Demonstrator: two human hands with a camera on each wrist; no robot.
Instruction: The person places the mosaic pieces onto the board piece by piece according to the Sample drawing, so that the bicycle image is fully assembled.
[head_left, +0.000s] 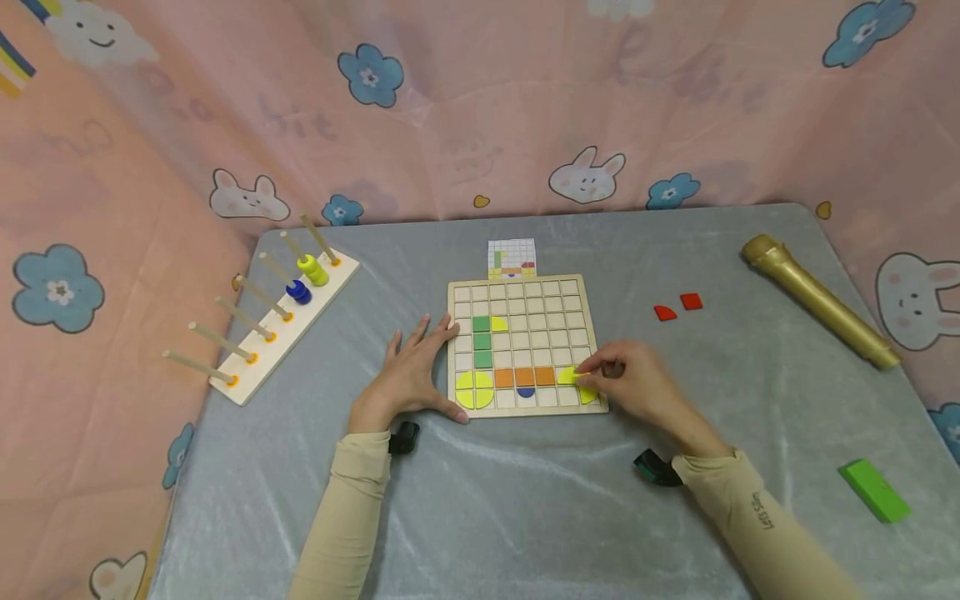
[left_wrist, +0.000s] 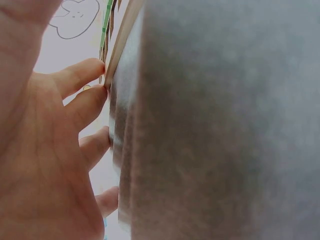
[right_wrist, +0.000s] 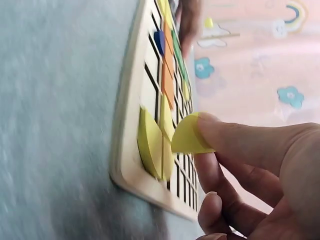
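A wooden grid board (head_left: 517, 340) lies on the table. My right hand (head_left: 637, 382) pinches a yellow quarter-circle tile (right_wrist: 189, 137) between thumb and fingers, just over the board's near right corner. Beneath it, other yellow tiles (right_wrist: 151, 142) sit in the corner cells. With fingers spread, my left hand (head_left: 408, 375) rests at the board's left side, fingertips and thumb at its edge. In the grid are a column of green squares (head_left: 482, 342) with a yellow tile (head_left: 498, 324) beside its top, a row of orange squares (head_left: 525, 377), a blue half-round tile (head_left: 526, 392) and a yellow circle (head_left: 475, 389).
A pattern card (head_left: 512, 257) lies behind the board. Two red tiles (head_left: 664, 312) are to its right. Farther right are a gold tube (head_left: 821, 300) and a green block (head_left: 875, 492). A peg stand (head_left: 262, 350) with yellow and blue beads stands at left.
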